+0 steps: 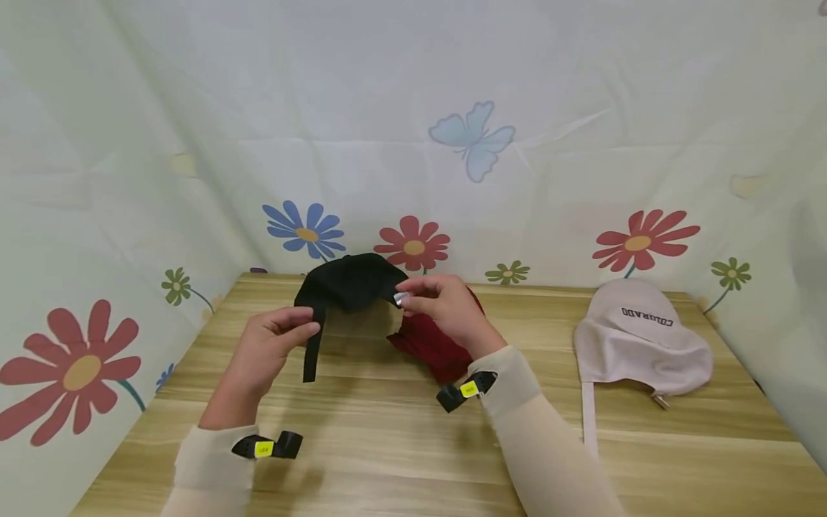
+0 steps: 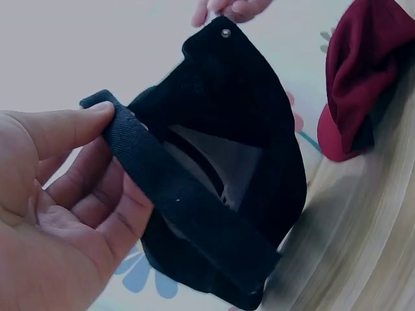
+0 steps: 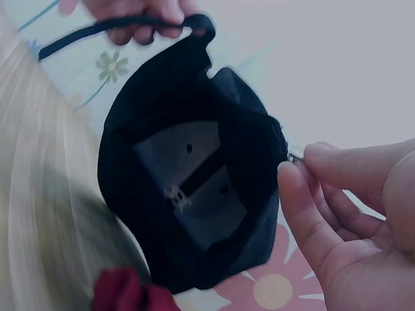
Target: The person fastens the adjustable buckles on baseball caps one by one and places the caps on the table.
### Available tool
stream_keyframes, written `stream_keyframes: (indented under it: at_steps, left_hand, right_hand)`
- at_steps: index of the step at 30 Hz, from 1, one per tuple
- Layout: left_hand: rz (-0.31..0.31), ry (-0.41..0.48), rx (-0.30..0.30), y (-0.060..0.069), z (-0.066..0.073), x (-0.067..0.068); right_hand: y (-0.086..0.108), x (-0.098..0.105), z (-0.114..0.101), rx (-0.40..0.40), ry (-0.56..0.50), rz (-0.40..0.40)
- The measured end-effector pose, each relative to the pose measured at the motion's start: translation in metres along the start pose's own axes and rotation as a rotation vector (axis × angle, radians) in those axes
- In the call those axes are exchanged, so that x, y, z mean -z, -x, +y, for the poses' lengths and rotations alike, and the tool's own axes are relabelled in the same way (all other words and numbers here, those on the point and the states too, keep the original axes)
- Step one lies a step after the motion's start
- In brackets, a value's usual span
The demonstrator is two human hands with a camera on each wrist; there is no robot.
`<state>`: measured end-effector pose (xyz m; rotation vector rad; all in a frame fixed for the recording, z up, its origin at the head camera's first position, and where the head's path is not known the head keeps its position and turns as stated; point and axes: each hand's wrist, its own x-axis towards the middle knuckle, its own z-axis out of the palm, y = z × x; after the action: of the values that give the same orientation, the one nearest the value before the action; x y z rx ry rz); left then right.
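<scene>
Behind everything hangs the pale cloth backdrop (image 1: 362, 86), printed with flowers and a butterfly, meeting the back and sides of your wooden table (image 1: 388, 459). Well off to your right lies the pale pink cap (image 1: 633, 352), marked COLORADO, its strap trailing toward you and running out of sight beside your sleeve. The black cap (image 1: 352, 281) is held up between your hands over the far part of the table, its hollow turned toward you; the wrist views look inside it, but the pale print in its lining is too dim to read. The dark red cap (image 1: 439, 348) sits close by on the right; your right hand stands in front of it and hides much of it, the left wrist view cuts it at the edge, and the right wrist view gives only a blurred scrap. Your left hand (image 1: 266, 348) pinches the black strap (image 1: 311, 362) between thumb and fingers, its free end hanging. Your right hand (image 1: 449, 316) pinches the small metal clasp (image 1: 401, 299) at the cap's opposite edge, your fingertips covering most of it.
</scene>
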<state>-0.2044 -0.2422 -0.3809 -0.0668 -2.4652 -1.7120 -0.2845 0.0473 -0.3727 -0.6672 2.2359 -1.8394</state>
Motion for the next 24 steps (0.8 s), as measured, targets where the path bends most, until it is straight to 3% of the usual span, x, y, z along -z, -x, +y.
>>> stream_keyframes:
  at_steps: [4, 9, 17, 24]
  left_hand:
    - [-0.006, 0.1, 0.033, 0.002, 0.0, -0.005]
    - [-0.037, 0.256, -0.02, 0.002, 0.001, -0.01]
    - [-0.069, 0.309, -0.011, -0.001, 0.014, -0.014]
    - [-0.045, 0.4, -0.064, -0.003, 0.025, -0.018]
  right_hand:
    - [0.005, -0.011, 0.003, 0.025, -0.082, 0.014]
    - [0.01, -0.023, 0.004, 0.047, -0.168, 0.042]
    - [0.011, -0.026, 0.002, 0.027, -0.207, 0.058]
    - [0.011, -0.027, -0.002, 0.036, -0.238, 0.072]
